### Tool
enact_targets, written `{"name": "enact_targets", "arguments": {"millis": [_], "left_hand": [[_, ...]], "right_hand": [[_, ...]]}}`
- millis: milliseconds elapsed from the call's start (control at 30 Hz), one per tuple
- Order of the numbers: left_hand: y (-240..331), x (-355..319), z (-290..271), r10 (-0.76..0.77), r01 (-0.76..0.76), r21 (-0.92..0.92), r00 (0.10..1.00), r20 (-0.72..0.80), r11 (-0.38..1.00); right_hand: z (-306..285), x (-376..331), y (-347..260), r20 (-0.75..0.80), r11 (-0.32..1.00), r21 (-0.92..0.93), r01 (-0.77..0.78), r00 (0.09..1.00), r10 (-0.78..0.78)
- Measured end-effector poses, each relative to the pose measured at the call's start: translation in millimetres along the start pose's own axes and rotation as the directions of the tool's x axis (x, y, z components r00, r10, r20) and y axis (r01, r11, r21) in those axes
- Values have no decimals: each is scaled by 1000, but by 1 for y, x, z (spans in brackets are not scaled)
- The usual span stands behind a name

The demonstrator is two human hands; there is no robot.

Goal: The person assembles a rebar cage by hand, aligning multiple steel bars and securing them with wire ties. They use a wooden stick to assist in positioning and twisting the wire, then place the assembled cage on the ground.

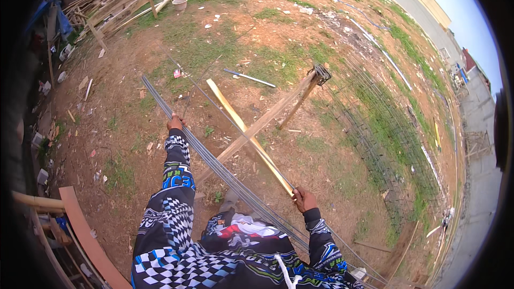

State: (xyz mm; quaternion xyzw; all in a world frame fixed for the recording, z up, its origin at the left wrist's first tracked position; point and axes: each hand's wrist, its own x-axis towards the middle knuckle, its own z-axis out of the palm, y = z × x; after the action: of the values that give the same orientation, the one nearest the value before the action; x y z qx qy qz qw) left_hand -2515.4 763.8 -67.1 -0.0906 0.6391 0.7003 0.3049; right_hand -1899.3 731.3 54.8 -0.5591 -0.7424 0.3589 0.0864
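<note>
My left hand [175, 122] is closed around a bundle of long grey steel rods [216, 166], near the bundle's far end. The rods slant down past my body to the lower right. Fingers curled, my right hand [305, 199] grips one thin steel rod [226, 115], which stretches away to the upper left and back past my right sleeve. Beneath these rods a brown wooden beam [267, 120] runs crosswise. A pale yellow wood strip [226, 103] crosses the beam, its near end beside my right hand.
Dark wire tied round a post top [320, 74] marks the beam's far end. Steel mesh cages [369, 144] lie on the grass to the right. A blue-grey pipe [249, 78] rests on the ground ahead. Stacked timber and bamboo [126, 8] stand far left, near a bucket [180, 4].
</note>
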Motion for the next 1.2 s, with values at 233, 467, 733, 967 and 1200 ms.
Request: {"name": "enact_targets", "arguments": {"millis": [233, 467, 733, 967, 1200], "left_hand": [[13, 17, -17, -108, 154, -194, 967, 229, 969], [40, 0, -13, -70, 109, -91, 934, 351, 990], [41, -26, -3, -101, 130, -79, 950, 295, 988], [6, -72, 10, -61, 46, 56, 942, 329, 997], [6, -57, 10, -98, 71, 84, 925, 367, 994]], "right_hand": [[-43, -112, 64, 377, 992, -50, -113, 918, 124], [3, -69, 19, 354, 994, 111, 15, 934, -54], [54, -52, -48, -39, 989, 102, 112, 993, -108], [29, -72, -8, 302, 977, 206, 57, 946, -119], [62, -24, -53, 75, 968, 67, 240, 967, -245]]}}
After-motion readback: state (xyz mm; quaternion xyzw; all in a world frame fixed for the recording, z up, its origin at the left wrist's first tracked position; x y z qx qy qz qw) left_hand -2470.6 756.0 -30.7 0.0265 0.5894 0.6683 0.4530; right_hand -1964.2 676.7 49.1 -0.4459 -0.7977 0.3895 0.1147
